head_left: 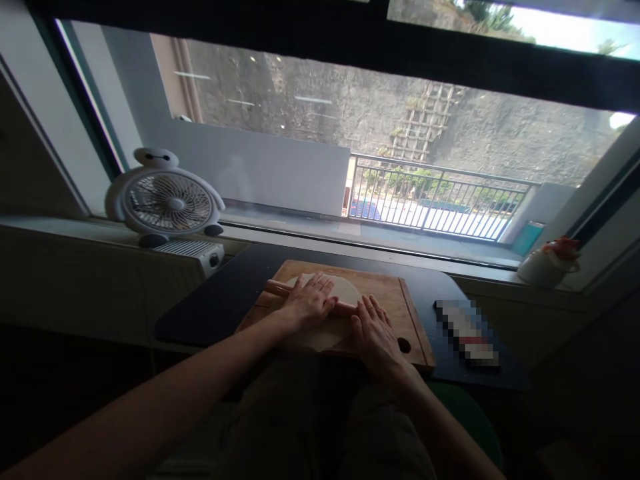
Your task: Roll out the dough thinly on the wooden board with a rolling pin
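A wooden rolling pin (346, 309) lies slantwise across a round, flat sheet of pale dough (344, 287). Under the dough is a wooden cutting board (395, 300) with a round hole near its front right corner. My left hand (309, 301) rests flat on the pin left of its middle, fingers stretched forward over the dough. On the right part of the pin lies my right hand (376, 330), palm down with fingers extended. The pin's left end sticks out past my left hand; its right end is hidden beneath my right hand.
The board sits on a dark table (210, 293) by a window. A pixelated object (467, 333) lies right of the board. A white fan (173, 203) stands back left above a radiator (193, 253), and a white pot (545, 267) on the right sill. A green stool (467, 413) shows below.
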Available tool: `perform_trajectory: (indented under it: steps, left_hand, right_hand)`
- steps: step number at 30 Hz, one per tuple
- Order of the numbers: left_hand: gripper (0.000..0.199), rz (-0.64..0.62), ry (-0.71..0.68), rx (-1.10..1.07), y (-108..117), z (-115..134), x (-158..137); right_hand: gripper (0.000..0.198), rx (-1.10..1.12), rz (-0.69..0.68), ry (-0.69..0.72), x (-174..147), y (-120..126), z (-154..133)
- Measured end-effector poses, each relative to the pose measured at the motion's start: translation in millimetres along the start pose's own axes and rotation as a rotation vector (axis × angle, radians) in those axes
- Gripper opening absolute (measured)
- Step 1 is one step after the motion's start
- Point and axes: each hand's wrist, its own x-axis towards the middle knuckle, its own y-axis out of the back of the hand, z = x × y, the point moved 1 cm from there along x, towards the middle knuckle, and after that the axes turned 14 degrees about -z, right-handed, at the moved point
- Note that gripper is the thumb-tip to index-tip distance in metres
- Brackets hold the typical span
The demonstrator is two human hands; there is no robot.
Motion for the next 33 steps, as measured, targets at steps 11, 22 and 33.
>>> perform_trajectory:
  steps: [11, 22, 33]
  left_hand:
    - [0.043, -0.310, 0.006, -0.138, 31, -25, 127]
    - [0.054, -0.556, -0.074, -0.103, 52, -22, 139]
    - [0.035, -0.406, 0.115, -0.534, 40, -55, 151]
  right_hand:
    - [0.054, 0.114, -0.125, -0.056, 97, 28, 38]
    - [0.027, 0.078, -0.108, 0.304, 65, 35, 44]
    - [0.017, 0.096, -0.048, 0.335, 73, 52, 48]
